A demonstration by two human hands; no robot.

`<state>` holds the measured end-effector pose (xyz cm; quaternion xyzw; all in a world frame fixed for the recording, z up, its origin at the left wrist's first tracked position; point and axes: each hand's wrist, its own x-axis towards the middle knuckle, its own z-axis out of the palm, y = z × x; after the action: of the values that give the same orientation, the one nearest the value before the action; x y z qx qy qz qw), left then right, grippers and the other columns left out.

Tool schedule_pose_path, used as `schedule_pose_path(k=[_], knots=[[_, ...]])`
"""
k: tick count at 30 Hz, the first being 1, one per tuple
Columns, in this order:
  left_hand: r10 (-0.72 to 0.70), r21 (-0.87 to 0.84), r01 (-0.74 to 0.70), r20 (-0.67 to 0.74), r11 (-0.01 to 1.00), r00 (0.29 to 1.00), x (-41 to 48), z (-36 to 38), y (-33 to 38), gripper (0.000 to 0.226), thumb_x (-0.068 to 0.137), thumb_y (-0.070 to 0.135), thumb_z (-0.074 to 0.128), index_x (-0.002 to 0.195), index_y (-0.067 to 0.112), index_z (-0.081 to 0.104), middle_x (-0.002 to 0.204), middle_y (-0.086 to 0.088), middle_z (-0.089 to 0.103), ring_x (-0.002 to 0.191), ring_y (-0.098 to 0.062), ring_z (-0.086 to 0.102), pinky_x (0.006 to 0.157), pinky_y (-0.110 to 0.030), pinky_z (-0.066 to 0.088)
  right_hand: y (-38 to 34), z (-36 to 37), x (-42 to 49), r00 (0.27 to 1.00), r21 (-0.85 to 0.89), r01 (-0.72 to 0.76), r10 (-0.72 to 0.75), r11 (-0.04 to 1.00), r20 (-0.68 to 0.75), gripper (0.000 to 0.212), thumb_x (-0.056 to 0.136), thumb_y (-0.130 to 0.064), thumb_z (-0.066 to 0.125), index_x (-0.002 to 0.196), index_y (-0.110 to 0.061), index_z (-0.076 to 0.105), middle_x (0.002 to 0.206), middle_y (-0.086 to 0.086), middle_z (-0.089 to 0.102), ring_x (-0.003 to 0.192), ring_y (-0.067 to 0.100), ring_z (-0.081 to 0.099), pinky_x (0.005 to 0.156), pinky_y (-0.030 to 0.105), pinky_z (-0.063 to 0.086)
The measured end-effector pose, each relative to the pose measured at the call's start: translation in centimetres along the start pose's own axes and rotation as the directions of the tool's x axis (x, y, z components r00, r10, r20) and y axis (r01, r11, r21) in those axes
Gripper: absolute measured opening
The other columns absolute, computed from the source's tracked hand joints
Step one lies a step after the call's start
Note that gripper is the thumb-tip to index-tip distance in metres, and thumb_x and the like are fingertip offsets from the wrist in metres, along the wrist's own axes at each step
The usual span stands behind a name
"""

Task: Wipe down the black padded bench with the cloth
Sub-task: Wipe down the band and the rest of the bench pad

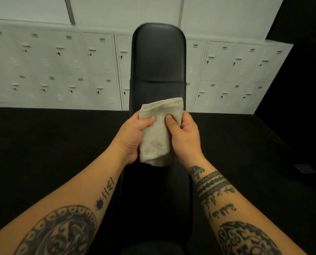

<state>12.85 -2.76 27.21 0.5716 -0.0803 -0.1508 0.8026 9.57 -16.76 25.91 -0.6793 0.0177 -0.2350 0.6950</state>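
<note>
The black padded bench [158, 57] runs straight away from me down the middle of the view, its rounded far end near the lockers. A folded cream cloth [158, 133] is held above the bench's middle. My left hand [133, 137] grips the cloth's left side with the thumb on top. On the cloth's right side, my right hand [185, 138] grips with its thumb pressed on the fabric. I cannot tell whether the cloth touches the padding. Both forearms are tattooed.
A wall of white lockers [52, 70] stands behind the bench's far end, left and right of it. Dark floor [43, 144] lies on both sides of the bench. A black wall or panel [300, 70] closes the right side.
</note>
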Motion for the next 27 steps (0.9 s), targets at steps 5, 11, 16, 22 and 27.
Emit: schedule_pose_path(k=[5, 11, 16, 22, 27], knots=[[0.116, 0.196, -0.105, -0.043, 0.975, 0.992, -0.9, 4.0, 9.1, 0.035, 0.087, 0.013, 0.079, 0.119, 0.017, 0.068, 0.113, -0.008, 0.076, 0.108, -0.026, 0.072, 0.096, -0.051, 0.057, -10.4, -0.7, 2.6, 0.995, -0.032, -0.093, 0.094, 0.995, 0.022, 0.017, 0.093, -0.027, 0.069, 0.105, -0.016, 0.069, 0.099, 0.002, 0.074, 0.095, 0.018, 0.072, 0.084, 0.046, 0.060], [0.052, 0.185, -0.042, -0.045, 0.982, 0.998, -3.7, 9.1, 16.8, 0.049, 0.086, 0.039, 0.079, 0.125, 0.013, 0.066, 0.115, -0.010, 0.076, 0.107, -0.026, 0.073, 0.095, -0.051, 0.058, -18.9, -2.9, 4.0, 0.945, 0.050, -0.295, 0.284, 0.954, 0.161, 0.024, 0.099, -0.024, 0.061, 0.119, -0.013, 0.063, 0.110, 0.008, 0.074, 0.100, 0.022, 0.072, 0.085, 0.042, 0.060], [-0.058, -0.131, 0.036, -0.170, 0.991, 0.984, -4.9, 12.4, 18.6, 0.045, 0.091, 0.036, 0.068, 0.116, -0.001, 0.063, 0.110, -0.020, 0.073, 0.100, -0.038, 0.072, 0.085, -0.052, 0.061, -20.8, -3.9, 2.8, 0.820, -0.101, -0.448, 0.454, 0.888, 0.349, 0.034, 0.096, -0.044, 0.061, 0.121, -0.021, 0.064, 0.109, 0.001, 0.075, 0.100, 0.018, 0.072, 0.089, 0.039, 0.058], [0.026, -0.299, -0.079, -0.175, 0.951, 0.984, -6.9, 12.3, 17.2, 0.038, 0.076, 0.013, 0.050, 0.113, 0.010, 0.060, 0.134, -0.017, 0.065, 0.112, -0.031, 0.064, 0.097, -0.049, 0.054, -19.8, -5.8, 0.6, 0.650, -0.049, -0.640, 0.574, 0.767, 0.498, 0.069, 0.080, -0.056, 0.071, 0.131, -0.013, 0.057, 0.119, 0.010, 0.071, 0.109, 0.028, 0.069, 0.090, 0.042, 0.056], [-0.075, -0.151, 0.049, -0.172, 0.987, 0.982, -7.7, 10.3, 14.3, 0.069, 0.076, 0.014, 0.053, 0.145, 0.018, 0.050, 0.138, -0.010, 0.058, 0.122, -0.030, 0.059, 0.095, -0.046, 0.053, -17.2, -6.1, -1.6, 0.677, 0.070, -0.647, 0.529, 0.760, 0.512, 0.038, 0.091, -0.022, 0.070, 0.126, -0.012, 0.061, 0.115, 0.010, 0.073, 0.107, 0.026, 0.070, 0.088, 0.043, 0.058]])
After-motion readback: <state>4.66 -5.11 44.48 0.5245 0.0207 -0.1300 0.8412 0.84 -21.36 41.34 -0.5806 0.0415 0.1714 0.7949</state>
